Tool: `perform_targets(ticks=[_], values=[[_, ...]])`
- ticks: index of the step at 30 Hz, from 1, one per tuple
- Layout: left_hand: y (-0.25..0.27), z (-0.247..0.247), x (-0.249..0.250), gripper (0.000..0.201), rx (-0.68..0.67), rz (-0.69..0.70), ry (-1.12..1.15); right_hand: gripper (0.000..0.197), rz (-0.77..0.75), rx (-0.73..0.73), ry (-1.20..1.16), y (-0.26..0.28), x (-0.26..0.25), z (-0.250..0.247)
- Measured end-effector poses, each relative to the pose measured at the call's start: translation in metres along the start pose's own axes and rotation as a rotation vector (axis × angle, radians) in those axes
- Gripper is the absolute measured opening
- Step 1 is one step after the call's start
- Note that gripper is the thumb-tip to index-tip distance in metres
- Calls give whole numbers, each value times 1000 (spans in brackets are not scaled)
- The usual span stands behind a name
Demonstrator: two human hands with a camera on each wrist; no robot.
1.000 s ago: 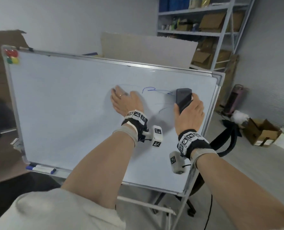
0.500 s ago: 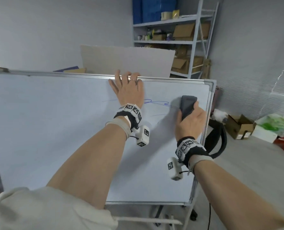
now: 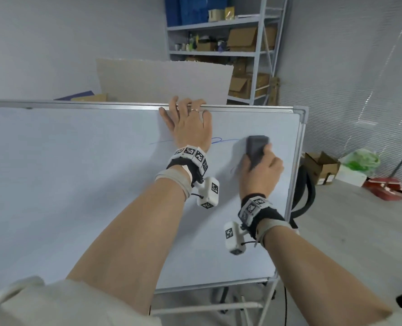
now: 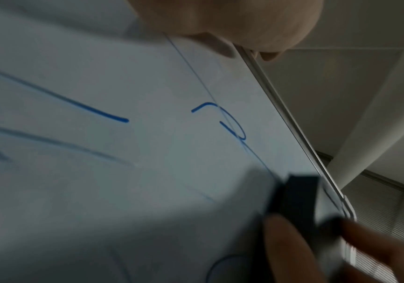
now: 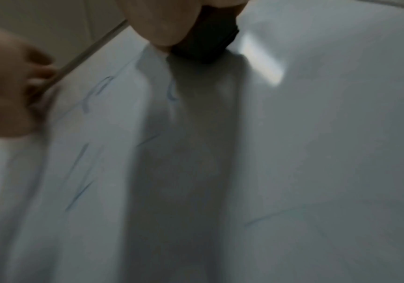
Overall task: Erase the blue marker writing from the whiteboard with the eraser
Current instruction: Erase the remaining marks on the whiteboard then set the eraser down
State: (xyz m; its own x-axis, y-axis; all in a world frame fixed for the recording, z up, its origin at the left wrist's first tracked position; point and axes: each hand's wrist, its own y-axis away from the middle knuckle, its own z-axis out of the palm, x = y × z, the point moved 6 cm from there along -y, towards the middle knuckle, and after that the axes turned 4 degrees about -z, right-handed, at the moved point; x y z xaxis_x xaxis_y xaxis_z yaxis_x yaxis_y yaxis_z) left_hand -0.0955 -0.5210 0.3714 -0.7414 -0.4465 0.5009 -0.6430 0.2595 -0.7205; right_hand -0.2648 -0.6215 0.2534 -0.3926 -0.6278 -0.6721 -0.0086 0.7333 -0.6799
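Observation:
The whiteboard (image 3: pixel 77 184) stands tilted on its stand, framed in metal. My right hand (image 3: pixel 262 170) grips the dark grey eraser (image 3: pixel 256 148) and presses it flat against the board near the right edge. Blue marker strokes (image 3: pixel 221 140) run between the hands, with a fainter curl (image 3: pixel 234 170) left of my right hand. In the left wrist view the blue strokes (image 4: pixel 113 116) and a loop (image 4: pixel 230 126) show sharply, with the eraser (image 4: pixel 295 199) lower right. My left hand (image 3: pixel 187 122) lies on the board, its fingers curled over the top rim. The right wrist view shows the eraser (image 5: pixel 208 40) and faint blue traces (image 5: pixel 79 183).
A cardboard sheet (image 3: pixel 164 83) leans behind the board. A metal shelf rack (image 3: pixel 221 43) with boxes stands at the back. On the floor to the right are an open carton (image 3: pixel 319 167), a green bag (image 3: pixel 359 161) and a red dustpan (image 3: pixel 383 187). A black cable (image 3: pixel 305 196) loops beside the board's right edge.
My left hand slid up the board and now hooks over the top rim. The right hand with the eraser stays at the right end of the blue line, and the head view swung right.

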Motion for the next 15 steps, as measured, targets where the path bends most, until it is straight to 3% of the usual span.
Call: perform_targets(ticks=[3, 4, 8, 12, 15], values=[[-3, 0, -6, 41, -2, -2, -16, 61, -349, -175, -17, 11, -45, 17], [-1, -1, -7, 43, 0, 9, -27, 60, -391, -181, -2, 7, -49, 18], [-1, -15, -15, 40, 58, -1, -86, 63, -138, 6, -44, -20, -20, 3], [-17, -44, -60, 39, 148, -153, -190, 62, -146, 5, -1, -17, -22, 9], [-28, -61, -82, 40, 144, -154, -215, 65, -133, -54, -44, -6, -36, 22]])
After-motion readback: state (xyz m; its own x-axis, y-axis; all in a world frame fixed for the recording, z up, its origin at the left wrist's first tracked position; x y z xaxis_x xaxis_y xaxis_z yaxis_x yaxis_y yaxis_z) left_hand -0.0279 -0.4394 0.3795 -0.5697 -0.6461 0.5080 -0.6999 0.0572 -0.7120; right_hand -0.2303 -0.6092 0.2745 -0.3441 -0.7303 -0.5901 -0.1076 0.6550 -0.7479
